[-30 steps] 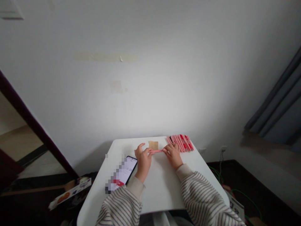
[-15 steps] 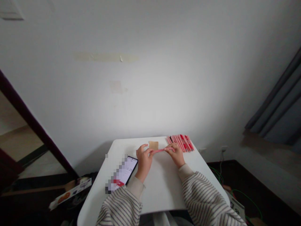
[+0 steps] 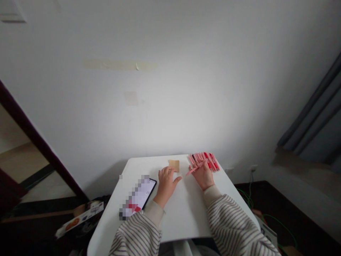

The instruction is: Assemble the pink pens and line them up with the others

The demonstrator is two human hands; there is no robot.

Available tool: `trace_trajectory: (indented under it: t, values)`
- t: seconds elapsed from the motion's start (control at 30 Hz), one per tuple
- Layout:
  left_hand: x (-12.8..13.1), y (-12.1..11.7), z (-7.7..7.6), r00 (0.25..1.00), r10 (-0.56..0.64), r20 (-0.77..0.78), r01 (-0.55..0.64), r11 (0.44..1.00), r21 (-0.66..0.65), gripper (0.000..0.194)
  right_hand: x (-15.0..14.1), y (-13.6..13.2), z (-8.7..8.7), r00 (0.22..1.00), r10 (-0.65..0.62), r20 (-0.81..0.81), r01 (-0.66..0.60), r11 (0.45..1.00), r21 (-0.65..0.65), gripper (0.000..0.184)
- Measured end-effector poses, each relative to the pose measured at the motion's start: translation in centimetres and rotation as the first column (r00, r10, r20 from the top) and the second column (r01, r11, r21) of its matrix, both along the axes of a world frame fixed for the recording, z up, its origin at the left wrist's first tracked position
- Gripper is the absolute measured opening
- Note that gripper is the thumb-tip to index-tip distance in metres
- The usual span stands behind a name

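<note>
My right hand [image 3: 204, 175] is closed round a slim pink pen [image 3: 192, 170], turned palm partly up, with one end of the pen pointing left and down. Just behind it lies a row of similar pink pens [image 3: 211, 164], some with red or black parts. My left hand [image 3: 167, 181] is open over the table, fingers spread and nothing in them. A small tan paper square [image 3: 174, 164] lies right beyond its fingertips; whether they touch it I cannot tell.
The white table [image 3: 183, 217] stands against a pale wall. On its left side lies a phone [image 3: 141, 196] with its screen lit and partly pixelated. Green cables [image 3: 247, 198] and boxes lie on the floor to the right, and a printed carton [image 3: 80, 220] is at the lower left.
The left hand has let go of the pen and opened. The right hand has rotated and moved slightly right with the pen, which now slants instead of lying level between both hands.
</note>
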State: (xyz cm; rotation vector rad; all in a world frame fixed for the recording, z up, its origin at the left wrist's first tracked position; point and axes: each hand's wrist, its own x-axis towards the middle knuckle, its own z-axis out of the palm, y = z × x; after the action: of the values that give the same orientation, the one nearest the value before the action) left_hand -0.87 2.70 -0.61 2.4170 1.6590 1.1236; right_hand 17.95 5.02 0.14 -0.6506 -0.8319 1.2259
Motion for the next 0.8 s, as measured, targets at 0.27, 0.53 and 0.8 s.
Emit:
trace_trajectory:
  t: [0.27,0.53,0.8]
  values:
    - [-0.42,-0.2,-1.12,0.978,0.035,-0.207,-0.05,0.996,-0.068,0.042,0.78,-0.23,0.54,0.997,-0.054,0.05,0.052,0.998,0.031,0.052]
    - [-0.4,-0.29,-0.84,0.966,0.036,-0.258,-0.058,0.995,-0.081,0.04,0.73,-0.37,0.71,0.999,-0.035,0.023,0.034,0.998,0.053,0.049]
    - [-0.38,-0.37,-0.86,0.969,0.03,-0.244,-0.056,0.994,-0.097,0.042,0.6,-0.46,0.73,0.998,-0.001,0.058,-0.003,0.998,0.063,0.048]
